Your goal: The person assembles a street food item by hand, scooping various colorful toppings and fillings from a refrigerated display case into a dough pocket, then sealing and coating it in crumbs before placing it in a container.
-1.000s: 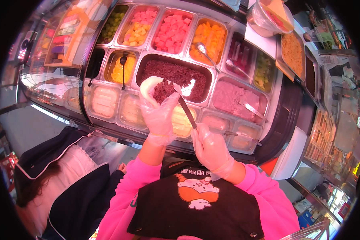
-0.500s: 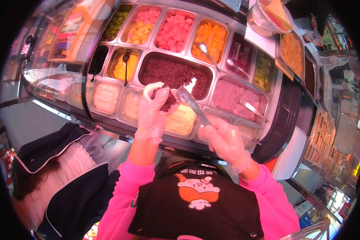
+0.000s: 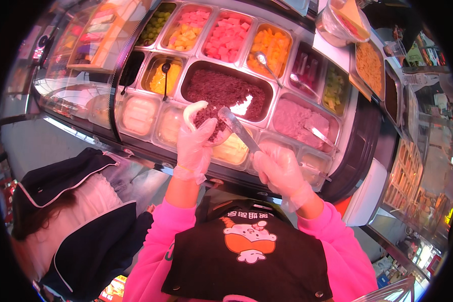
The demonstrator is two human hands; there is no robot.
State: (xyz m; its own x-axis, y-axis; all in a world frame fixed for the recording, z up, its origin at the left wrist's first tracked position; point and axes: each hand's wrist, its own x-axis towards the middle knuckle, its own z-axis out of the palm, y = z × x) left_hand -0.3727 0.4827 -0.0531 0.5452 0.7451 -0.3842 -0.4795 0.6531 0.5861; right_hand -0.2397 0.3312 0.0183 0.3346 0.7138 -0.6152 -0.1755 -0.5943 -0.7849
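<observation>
My gloved left hand (image 3: 194,151) is closed around a pale, round wrapper (image 3: 190,115) with dark purple, grainy filling (image 3: 205,116) inside. Its white edge stands up on the left side. My gloved right hand (image 3: 283,172) grips a metal spatula (image 3: 245,137), whose smeared blade tip is at the right side of the filling; whether it touches is unclear. Both hands are above the near edge of a large steel tub (image 3: 271,90) of dark purple grainy food (image 3: 214,84). A bare, shiny patch of the tub's bottom shows at its right.
Around the tub stand pans of pink cubes (image 3: 227,38), orange fruit (image 3: 270,45), yellow pieces (image 3: 164,80) and mauve paste (image 3: 297,118) with a spoon. Lidded containers (image 3: 138,117) line the near side. A person in a dark jacket (image 3: 88,231) is at my left.
The spatula blade has shifted left toward the filling, and the wrapper's white edge now curls up more visibly. The whole view has moved slightly, so the counter appears further right.
</observation>
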